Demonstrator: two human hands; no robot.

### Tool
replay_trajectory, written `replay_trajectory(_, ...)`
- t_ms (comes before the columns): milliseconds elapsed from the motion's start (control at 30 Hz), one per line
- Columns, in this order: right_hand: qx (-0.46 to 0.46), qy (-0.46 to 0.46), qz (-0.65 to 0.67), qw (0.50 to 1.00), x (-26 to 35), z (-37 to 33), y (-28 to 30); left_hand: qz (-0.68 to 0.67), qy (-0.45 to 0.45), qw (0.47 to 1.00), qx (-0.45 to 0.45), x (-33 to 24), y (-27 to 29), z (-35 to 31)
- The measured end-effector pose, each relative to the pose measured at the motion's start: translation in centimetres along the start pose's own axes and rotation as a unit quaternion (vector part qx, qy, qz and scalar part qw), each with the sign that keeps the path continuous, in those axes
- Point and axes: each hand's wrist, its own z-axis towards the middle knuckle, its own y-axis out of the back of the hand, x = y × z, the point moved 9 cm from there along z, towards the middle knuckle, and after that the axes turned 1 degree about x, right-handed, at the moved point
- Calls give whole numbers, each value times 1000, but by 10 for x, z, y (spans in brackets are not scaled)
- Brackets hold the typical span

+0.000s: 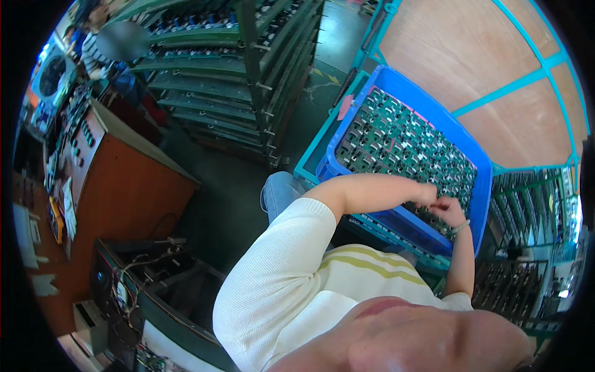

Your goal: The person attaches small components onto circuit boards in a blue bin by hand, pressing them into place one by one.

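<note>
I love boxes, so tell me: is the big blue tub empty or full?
Not empty: green circuit boards spread across most of the blue tub. I cannot tell how deep they go.

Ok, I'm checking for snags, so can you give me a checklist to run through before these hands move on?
1. Both hands in view: ok, left hand and right hand are close together over the blue bin.
2. Green circuit boards inside the bin walls: ok.
3. Part held securely: cannot tell, the fingers hide any part.
4. Right wrist bare: not ok, it wears a pale bracelet.
5. Co-worker clear of the bin: ok, well away.
</note>
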Motion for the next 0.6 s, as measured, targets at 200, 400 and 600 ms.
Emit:
replay_trajectory(200,-128,55,255,957,17,-9,18,-210,-14,976,-49,-2,18,-5)
replay_trajectory(400,-113,88,226,964,11,1,15,-315,5,949,3,-17,14,-20)
replay_trajectory(600,-182,116,100,971,6,1,23,-358,-3,934,16,-14,19,-23)
